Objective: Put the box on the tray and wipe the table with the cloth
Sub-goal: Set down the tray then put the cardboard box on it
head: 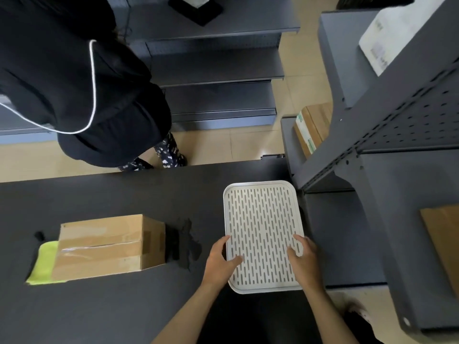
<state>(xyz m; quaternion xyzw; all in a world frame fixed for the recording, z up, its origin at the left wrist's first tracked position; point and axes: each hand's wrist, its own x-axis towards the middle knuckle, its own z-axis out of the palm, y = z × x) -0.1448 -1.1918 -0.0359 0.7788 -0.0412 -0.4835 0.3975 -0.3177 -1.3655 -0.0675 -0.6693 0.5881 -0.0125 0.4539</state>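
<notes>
A white slotted tray (260, 209) lies on the dark table (111, 314) at the right. My left hand (219, 261) grips its near left edge and my right hand (304, 261) grips its near right edge, thumbs on top. A taped cardboard box (109, 247) stands at the left of the table, apart from both hands. A yellow-green cloth (43, 264) lies partly under the box's left side. A dark wet-looking stain (188, 242) spreads on the table between box and tray.
A person in black (82, 83) stands beyond the table's far edge. Grey metal shelving (397, 135) rises close on the right, holding cardboard boxes (313, 127). More grey shelves (218, 70) stand behind, on a tan tiled floor.
</notes>
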